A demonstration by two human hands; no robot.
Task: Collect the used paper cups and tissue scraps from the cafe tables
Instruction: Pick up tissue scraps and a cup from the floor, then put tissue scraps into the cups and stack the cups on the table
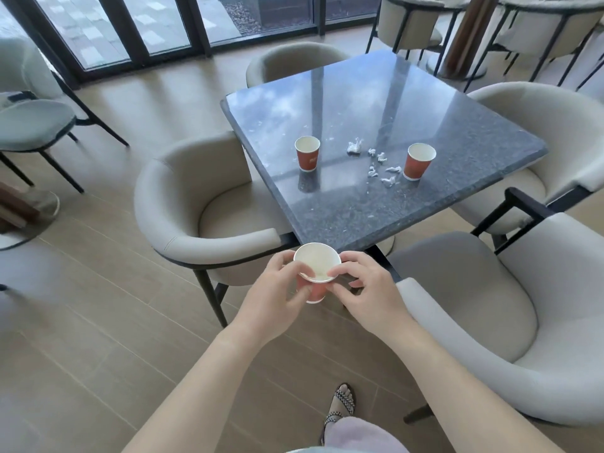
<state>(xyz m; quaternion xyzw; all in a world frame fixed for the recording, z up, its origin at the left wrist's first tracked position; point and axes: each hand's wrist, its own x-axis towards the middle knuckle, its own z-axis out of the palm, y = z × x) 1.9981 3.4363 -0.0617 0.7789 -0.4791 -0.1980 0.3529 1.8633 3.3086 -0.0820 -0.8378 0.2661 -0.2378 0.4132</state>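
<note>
I hold a red paper cup (316, 263) with a white inside just off the near corner of the dark stone table (376, 217). My left hand (277, 289) grips its side, and my right hand (362, 286) pinches its rim. Two more red paper cups stand on the table, one at the left (307, 154) and one at the right (419, 161). Several white tissue scraps (376, 163) lie scattered between them, with a bigger crumpled piece (354, 147) at the far end.
Beige tub chairs surround the table: one at the left (196, 204), one at the near right (490, 322), one at the far right (549, 125), one behind (294, 60). More chairs stand at the far left and back right. Glass doors line the back.
</note>
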